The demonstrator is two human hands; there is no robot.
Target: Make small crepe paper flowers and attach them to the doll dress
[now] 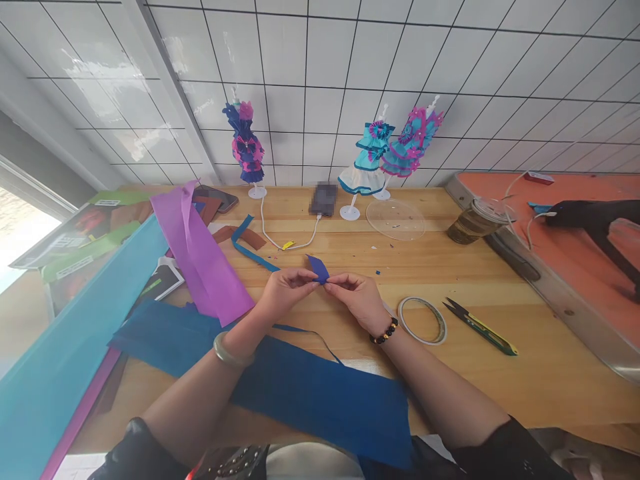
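Between my two hands is a small dark blue strip of fabric or paper (319, 268), its free end pointing up and left. My left hand (290, 288) pinches its lower left edge between thumb and fingers. On the other side, my right hand (356, 293) pinches the lower right edge, fingertips close to the left ones. Below my forearms lies a wide dark blue sheet (320, 390). A narrow blue strip (250, 253) runs behind my left hand. To the right of my right wrist sit a roll of tape (423, 321) and thread snips (480, 325).
Purple (200, 260) and light blue sheets (95, 313) cover the left side. At the back stand small dress forms in blue-pink (249, 143), turquoise-white (367, 160) and pink-turquoise ruffles (413, 143). A cabled dark device (324, 200), a clear disc (396, 221) and a lidded cup (475, 221) are nearby.
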